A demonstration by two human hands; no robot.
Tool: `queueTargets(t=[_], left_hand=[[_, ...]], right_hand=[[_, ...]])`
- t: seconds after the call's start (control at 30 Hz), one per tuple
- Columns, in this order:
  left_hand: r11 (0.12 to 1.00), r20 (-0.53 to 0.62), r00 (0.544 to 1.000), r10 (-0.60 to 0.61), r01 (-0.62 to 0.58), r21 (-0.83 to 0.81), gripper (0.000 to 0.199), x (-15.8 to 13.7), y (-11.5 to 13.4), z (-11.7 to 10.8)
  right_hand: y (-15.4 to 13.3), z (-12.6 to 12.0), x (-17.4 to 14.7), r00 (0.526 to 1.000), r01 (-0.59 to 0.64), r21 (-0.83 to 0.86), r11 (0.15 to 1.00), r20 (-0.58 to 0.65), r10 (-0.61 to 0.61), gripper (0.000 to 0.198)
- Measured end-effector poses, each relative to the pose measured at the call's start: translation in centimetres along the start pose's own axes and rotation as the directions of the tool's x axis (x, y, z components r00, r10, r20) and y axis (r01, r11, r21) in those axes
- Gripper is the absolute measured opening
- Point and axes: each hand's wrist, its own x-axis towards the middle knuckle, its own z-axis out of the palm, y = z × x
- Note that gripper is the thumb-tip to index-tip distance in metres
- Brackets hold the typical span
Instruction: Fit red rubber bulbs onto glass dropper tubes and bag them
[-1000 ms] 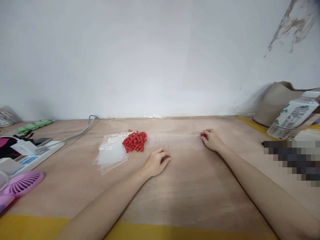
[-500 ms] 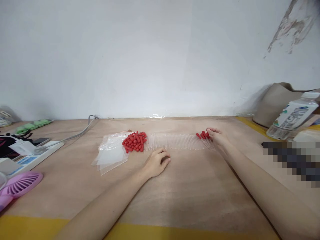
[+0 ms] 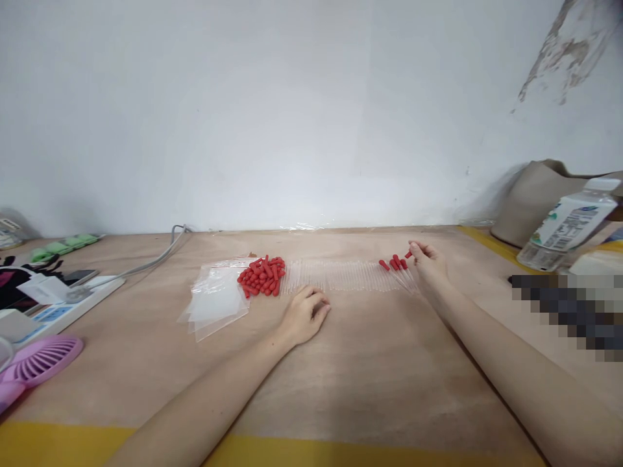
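The right hand (image 3: 429, 264) has its grip closed, pinching a red bulb (image 3: 408, 254) at the fingertips, beside the right end of a row of clear tubes (image 3: 341, 275) on the desk (image 3: 370, 370). Several red-tipped tubes (image 3: 396, 262) lie just left of it. The left hand (image 3: 304, 316) rests loosely curled at the row's near side; whether its grip holds anything, I cannot tell. Farther left sits a red bulb pile (image 3: 263, 277).

R hand (image 3: 429, 264) pinches red cap (image 3: 408, 254) nr row of clear tubes (image 3: 341, 275); L hand (image 3: 304, 316) on tbl (image 3: 379, 370).
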Motion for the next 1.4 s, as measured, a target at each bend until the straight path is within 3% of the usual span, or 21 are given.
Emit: queueTargets(t=[0.17,0.3,0.4,0.47,0.67,0.93,1.3,1.4], left_hand=[[0.986,-0.122,0.987,-0.102,0.117,0.121,0.006,0.6,-0.5,0.0],[0.919,-0.160,0.960,-0.232,0.270,0.286,0.009,2.6,-1.4,0.1],[0.858,-0.152,0.937,-0.314,0.348,0.378,0.012,4.7,-1.4,0.6],[0.821,-0.129,0.924,-0.361,0.380,0.427,0.014,6.0,-1.2,1.2],[0.706,-0.100,0.865,-0.491,0.462,0.537,0.021,8.4,-1.2,2.8],[0.667,-0.096,0.859,-0.502,0.456,0.589,0.024,9.2,-1.2,3.1],[0.617,-0.108,0.812,-0.573,0.515,0.595,0.017,10.8,0.2,3.9],[0.651,-0.099,0.827,-0.553,0.504,0.568,0.017,10.3,0.4,3.1]], right_hand=[[-0.1,2.3,-4.7,0.968,0.116,-0.071,0.991,0.230,-0.097,0.029],[-0.4,2.8,-9.0,0.812,0.437,-0.234,0.869,0.518,-0.269,0.019],[-1.2,2.4,-10.9,0.700,0.572,-0.259,0.778,0.649,-0.299,0.013],[-1.6,2.2,-11.4,0.657,0.623,-0.259,0.739,0.685,-0.314,0.010],[-2.0,2.2,-11.3,0.650,0.662,-0.281,0.695,0.676,-0.346,0.015],[-2.5,2.2,-11.5,0.559,0.735,-0.234,0.637,0.741,-0.372,0.016],[-2.7,2.2,-11.5,0.569,0.739,-0.257,0.622,0.732,-0.374,0.017],[-2.6,2.2,-11.5,0.580,0.730,-0.269,0.628,0.731,-0.360,0.017]])
